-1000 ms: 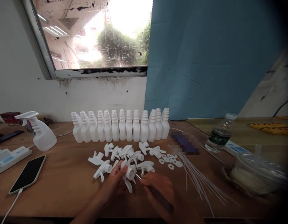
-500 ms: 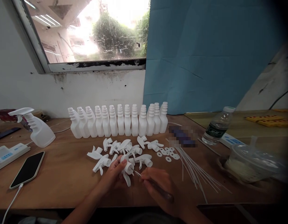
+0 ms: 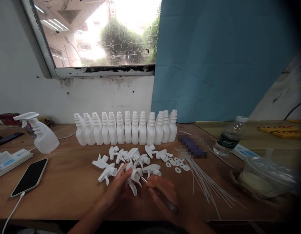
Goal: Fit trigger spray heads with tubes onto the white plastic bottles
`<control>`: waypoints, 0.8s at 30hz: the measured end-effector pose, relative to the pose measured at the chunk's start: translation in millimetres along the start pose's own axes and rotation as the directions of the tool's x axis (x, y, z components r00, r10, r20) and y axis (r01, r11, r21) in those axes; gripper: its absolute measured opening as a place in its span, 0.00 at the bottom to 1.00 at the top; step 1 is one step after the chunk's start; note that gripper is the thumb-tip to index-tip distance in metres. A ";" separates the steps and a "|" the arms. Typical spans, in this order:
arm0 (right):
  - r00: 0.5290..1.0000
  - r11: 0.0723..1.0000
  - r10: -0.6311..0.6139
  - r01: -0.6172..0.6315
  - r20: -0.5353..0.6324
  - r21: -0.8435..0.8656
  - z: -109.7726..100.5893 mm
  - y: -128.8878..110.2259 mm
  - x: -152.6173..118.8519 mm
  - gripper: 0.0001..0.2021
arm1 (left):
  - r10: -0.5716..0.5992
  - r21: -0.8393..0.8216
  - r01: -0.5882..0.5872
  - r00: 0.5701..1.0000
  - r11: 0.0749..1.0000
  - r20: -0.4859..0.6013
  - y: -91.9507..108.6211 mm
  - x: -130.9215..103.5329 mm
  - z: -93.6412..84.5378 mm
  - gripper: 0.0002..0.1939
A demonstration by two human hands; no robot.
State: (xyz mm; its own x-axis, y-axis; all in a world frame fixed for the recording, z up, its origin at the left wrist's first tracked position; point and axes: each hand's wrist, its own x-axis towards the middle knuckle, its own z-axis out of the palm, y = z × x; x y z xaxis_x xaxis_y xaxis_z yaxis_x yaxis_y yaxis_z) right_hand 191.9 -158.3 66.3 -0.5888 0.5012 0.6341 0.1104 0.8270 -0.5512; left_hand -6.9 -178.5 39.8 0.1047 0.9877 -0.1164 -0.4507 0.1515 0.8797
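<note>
Near the front middle of the table, my left hand (image 3: 119,183) is closed round a white trigger spray head (image 3: 132,187), its round collar turned to the right. My right hand (image 3: 162,193) grips a thin metal tool with a dark handle (image 3: 168,204), and the tool's tip meets the collar opening. Several more white spray heads (image 3: 107,172) lie loosely just beyond my hands. White ring washers (image 3: 178,170) are scattered to their right, beside a fan of thin white tubes (image 3: 208,183).
White bottles (image 3: 128,130) stand in a row behind. An assembled spray bottle (image 3: 46,138), a phone (image 3: 30,177) and a power strip (image 3: 14,164) are at left. At right are a water bottle (image 3: 229,138) and a lidded plastic cup (image 3: 262,177).
The tool's tip has moved slightly left and up into the collar opening, and its handle sits a little further left. The whole view has shifted slightly.
</note>
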 end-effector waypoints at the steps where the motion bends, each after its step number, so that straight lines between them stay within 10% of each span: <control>1: 0.998 0.997 0.069 -0.069 0.007 0.031 -3.4 -1.5 -1.4 0.07 | -0.005 0.038 0.005 1.000 0.999 0.005 -0.6 -0.6 -0.3 0.19; 7: 0.924 0.857 0.351 -0.383 0.153 0.346 -16.7 -5.6 -3.3 0.10 | -0.103 0.168 0.083 0.988 0.982 0.117 -0.6 -3.7 2.0 0.20; 18: 0.861 0.464 0.476 -0.418 0.179 0.781 -0.9 12.6 -4.3 0.08 | -0.142 0.133 0.138 0.990 0.982 0.025 -1.3 -3.9 1.5 0.21; 24: 0.948 0.706 0.309 -0.282 0.075 0.650 9.0 8.2 -1.9 0.09 | -0.177 -0.003 0.177 0.984 0.984 -0.004 3.9 -1.4 -0.9 0.22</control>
State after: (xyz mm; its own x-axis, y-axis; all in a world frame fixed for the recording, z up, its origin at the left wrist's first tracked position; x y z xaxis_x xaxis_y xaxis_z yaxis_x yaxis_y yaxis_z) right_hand 186.7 -154.9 55.7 -0.5840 0.7119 0.3902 -0.2766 0.2774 -0.9201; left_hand -9.6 -179.2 43.0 0.1796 0.9455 -0.2717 -0.4273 0.3237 0.8442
